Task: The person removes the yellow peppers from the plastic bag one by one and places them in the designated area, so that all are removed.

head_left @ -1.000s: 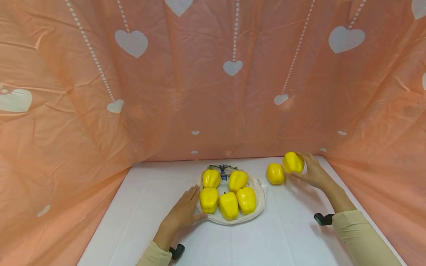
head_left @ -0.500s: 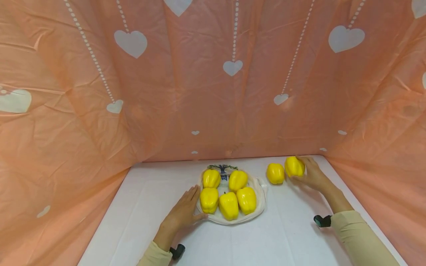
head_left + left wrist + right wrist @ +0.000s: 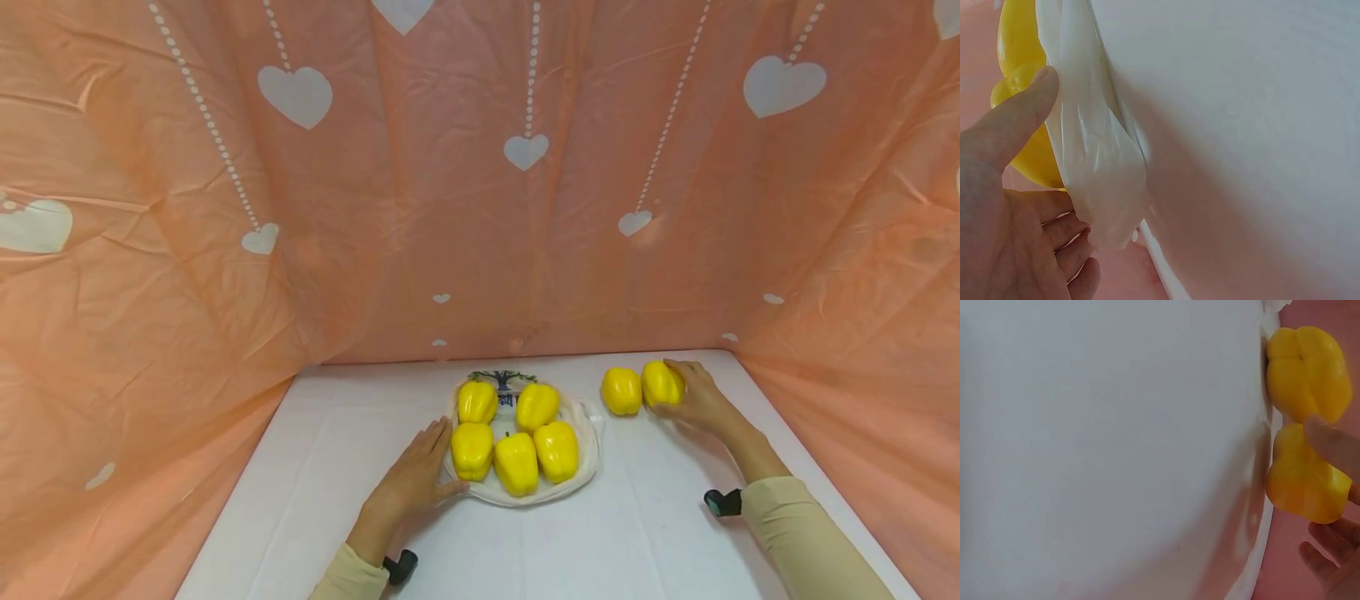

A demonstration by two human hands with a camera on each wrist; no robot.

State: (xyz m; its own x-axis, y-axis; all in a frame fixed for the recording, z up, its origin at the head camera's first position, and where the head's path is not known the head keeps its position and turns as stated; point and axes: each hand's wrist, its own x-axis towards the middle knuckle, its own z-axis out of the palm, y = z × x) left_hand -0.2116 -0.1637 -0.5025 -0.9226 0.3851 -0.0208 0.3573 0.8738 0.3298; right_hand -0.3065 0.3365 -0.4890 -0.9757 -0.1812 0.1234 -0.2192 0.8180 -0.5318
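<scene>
In the head view, my right hand (image 3: 701,400) holds a yellow bell pepper (image 3: 662,384) between thumb and fingers, low at the table's back right. Close on its left stands another yellow bell pepper (image 3: 621,391). The right wrist view shows the thumb (image 3: 1334,447) against the held pepper (image 3: 1307,481). My left hand (image 3: 411,477) lies along the left side of a round white cloth bag (image 3: 551,492), fingers extended, its thumb at the front rim. Several yellow peppers (image 3: 515,464) sit on the bag. In the left wrist view, the thumb (image 3: 1029,109) touches the bag's folded edge (image 3: 1094,144).
A white-covered table (image 3: 600,550) carries everything. Peach curtains (image 3: 480,250) with white hearts enclose its back and sides. A tree print (image 3: 504,380) shows at the bag's far side. Black wrist cameras (image 3: 723,502) hang below both sleeves.
My right hand has lowered its pepper toward the table, beside the other loose one. The left hand and the peppers on the bag have stayed in place.
</scene>
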